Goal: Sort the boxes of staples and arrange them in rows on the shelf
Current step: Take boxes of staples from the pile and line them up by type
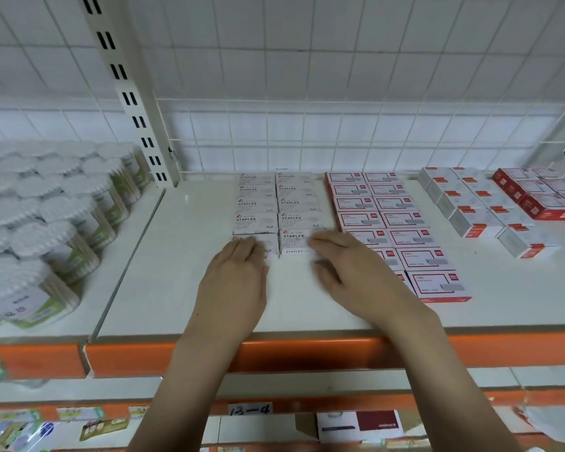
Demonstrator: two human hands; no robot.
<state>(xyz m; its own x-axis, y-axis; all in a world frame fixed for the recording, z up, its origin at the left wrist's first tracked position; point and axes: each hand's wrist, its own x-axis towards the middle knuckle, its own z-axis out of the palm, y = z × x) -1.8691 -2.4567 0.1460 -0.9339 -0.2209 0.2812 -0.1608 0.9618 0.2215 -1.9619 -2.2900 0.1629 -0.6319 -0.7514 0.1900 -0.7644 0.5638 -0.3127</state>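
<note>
White boxes marked STAPLES lie in two neat columns in the middle of the white shelf. My left hand lies flat with straight fingers on the front box of the left column. My right hand reaches in from the right, its fingertips touching the right side of the front box of the right column. To the right are two columns of white boxes with red frames, partly covered by my right hand.
Further right lie white boxes with red ends and red boxes. Clear tubs of cotton swabs fill the left bay. A wire grid backs the shelf. The orange front edge runs below my wrists, with a lower shelf underneath.
</note>
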